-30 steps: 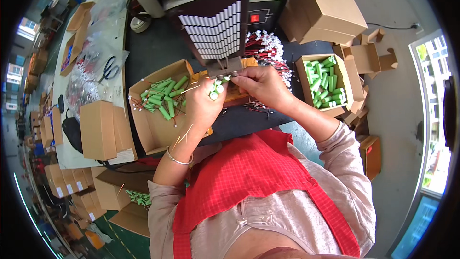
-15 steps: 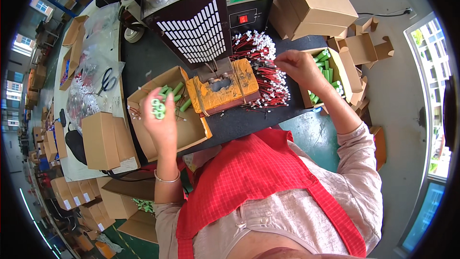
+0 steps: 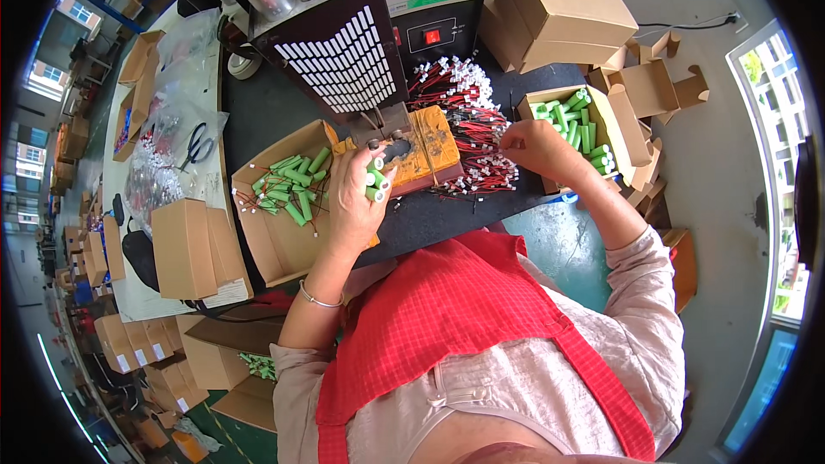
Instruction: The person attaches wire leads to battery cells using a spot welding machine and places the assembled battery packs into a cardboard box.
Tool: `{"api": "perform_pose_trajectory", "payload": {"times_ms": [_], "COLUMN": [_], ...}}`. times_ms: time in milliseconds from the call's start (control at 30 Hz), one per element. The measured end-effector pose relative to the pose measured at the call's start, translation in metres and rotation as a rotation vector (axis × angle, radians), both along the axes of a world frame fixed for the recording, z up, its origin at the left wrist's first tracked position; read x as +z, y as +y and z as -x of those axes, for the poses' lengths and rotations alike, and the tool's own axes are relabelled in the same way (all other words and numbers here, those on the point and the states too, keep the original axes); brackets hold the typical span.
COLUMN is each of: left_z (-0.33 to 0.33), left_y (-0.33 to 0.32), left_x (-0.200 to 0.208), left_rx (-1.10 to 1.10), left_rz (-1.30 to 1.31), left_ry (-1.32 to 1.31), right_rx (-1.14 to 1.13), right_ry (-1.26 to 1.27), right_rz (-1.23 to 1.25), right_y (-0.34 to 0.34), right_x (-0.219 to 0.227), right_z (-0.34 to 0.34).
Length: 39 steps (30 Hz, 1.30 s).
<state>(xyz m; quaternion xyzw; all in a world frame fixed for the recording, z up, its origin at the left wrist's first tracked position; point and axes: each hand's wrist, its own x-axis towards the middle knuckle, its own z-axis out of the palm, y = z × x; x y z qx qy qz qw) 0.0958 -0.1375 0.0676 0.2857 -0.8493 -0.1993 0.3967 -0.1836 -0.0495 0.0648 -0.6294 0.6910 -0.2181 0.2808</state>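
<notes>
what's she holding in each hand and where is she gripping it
The left hand clasps a few green cells around their sides, ends poking out. The right hand pinches at the red wire pile; what it holds cannot be told.

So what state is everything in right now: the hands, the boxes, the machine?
left hand: closed around a few green cells
right hand: fingers pinching at the red wire pile
left carton: open, holds wired green cells
right carton: open, full of green cells
machine switch: lit red
scissors: lying flat

Black scissors (image 3: 197, 145) lie left, closed cardboard boxes (image 3: 563, 7) stacked behind the bench.
</notes>
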Motion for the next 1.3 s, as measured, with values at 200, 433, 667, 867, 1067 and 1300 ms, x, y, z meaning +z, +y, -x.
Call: {"api": "perform_pose_trajectory", "payload": {"times_ms": [200,433,667,867,1067,1300], "left_z": [-0.006,-0.005,-0.001,0.014,0.02,0.018], "left_y": [-0.005,0.013,0.041,0.042,0.042,0.039], "left_x": [-0.01,0.011,0.026,0.025,0.023,0.014], "left_rx": [0.025,0.006,-0.282,-0.215,-0.194,-0.164], "left_rz": [0.006,-0.887,-1.504,-1.581,-1.601,-1.434], "left_ry": [0.06,0.731,0.775,0.83,0.858,0.805], "right_rx": [-0.102,-0.308,-0.45,-0.316,-0.135,-0.022], "right_ry": [-0.042,-0.219,-0.454,-0.974,-1.197,-0.587], "right_rz": [0.053,0.092,0.251,0.357,0.322,0.378], "right_y": [0.008,0.027,0.039,0.051,0.061,0.051], "right_x": [0.02,0.053,0.057,0.042,0.012,0.028], "right_z": [-0.003,0.006,0.003,-0.025,-0.049,-0.051]}}
